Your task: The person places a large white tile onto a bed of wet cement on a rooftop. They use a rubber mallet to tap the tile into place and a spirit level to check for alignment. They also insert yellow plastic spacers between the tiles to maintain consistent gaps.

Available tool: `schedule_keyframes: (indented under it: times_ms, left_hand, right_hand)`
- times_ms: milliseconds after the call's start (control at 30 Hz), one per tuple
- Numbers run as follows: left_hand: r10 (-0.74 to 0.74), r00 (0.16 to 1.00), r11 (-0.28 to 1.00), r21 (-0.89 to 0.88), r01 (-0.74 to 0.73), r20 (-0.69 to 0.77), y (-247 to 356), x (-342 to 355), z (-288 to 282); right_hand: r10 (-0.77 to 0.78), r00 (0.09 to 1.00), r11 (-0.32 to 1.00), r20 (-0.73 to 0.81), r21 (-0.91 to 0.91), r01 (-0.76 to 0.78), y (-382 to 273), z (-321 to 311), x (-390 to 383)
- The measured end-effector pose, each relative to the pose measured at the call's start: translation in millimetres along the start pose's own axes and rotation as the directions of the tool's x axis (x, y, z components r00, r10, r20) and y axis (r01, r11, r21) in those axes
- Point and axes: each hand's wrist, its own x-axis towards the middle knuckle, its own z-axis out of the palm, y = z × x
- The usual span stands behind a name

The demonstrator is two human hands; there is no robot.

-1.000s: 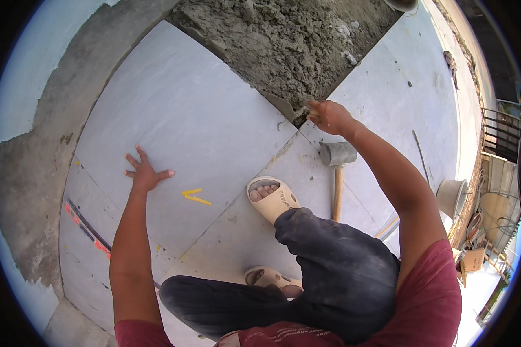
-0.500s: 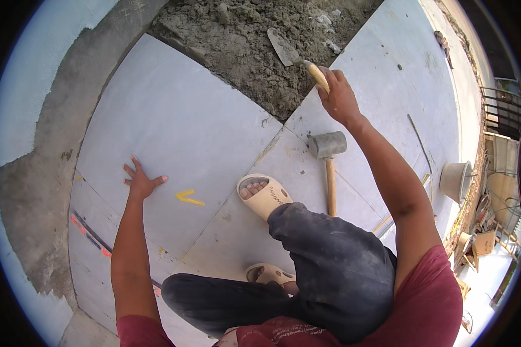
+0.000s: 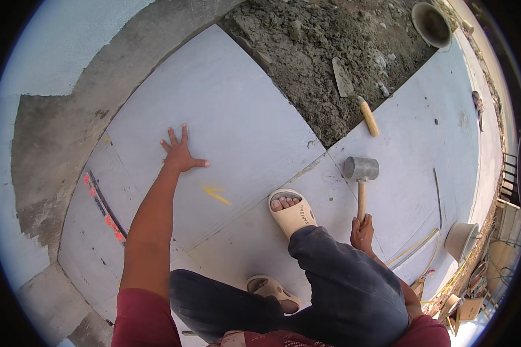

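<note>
My left hand lies flat with spread fingers on a large pale grey tile, just above a smudged yellow mark. On the right, my right hand is closed round the wooden handle of a mallet. The mallet's grey cylindrical head rests on or just over the tiles beyond my foot; which of the two I cannot tell. A trowel lies untouched farther off, its blade on the rough wet mortar and its wooden handle reaching over the neighbouring tile.
My sandalled foot stands near the tile joint. One bucket sits at the far right by the mortar, another at the right. A red-and-black strip lies left. Bare concrete borders the tiles.
My right hand has let go of the trowel, leaving it lying at the mortar's edge, and has taken hold of the mallet's handle. My left hand stays spread on the tile. The view has shifted.
</note>
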Motion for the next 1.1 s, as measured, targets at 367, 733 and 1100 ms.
schedule_keyframes:
  times_ms: [367, 733, 1100]
  left_hand:
    - [0.133, 0.99, 0.97, 0.201, -0.14, 0.046, -27.9, -5.1, -3.6]
    - [0.17, 0.981, 0.957, 0.254, -0.141, -0.096, -36.5, 15.7, 16.9]
    - [0.175, 0.984, 0.976, 0.13, -0.177, 0.031, -24.6, -2.2, -5.4]
  right_hand:
    - [-0.382, 0.893, 0.864, 0.238, 0.434, 0.254, -207.4, -22.6, 63.9]
    - [-0.217, 0.759, 0.961, 0.614, 0.27, 0.057, -218.6, 70.8, 74.9]
    - [-0.38, 0.772, 0.9, 0.509, 0.397, 0.181, -289.2, 53.2, 95.5]
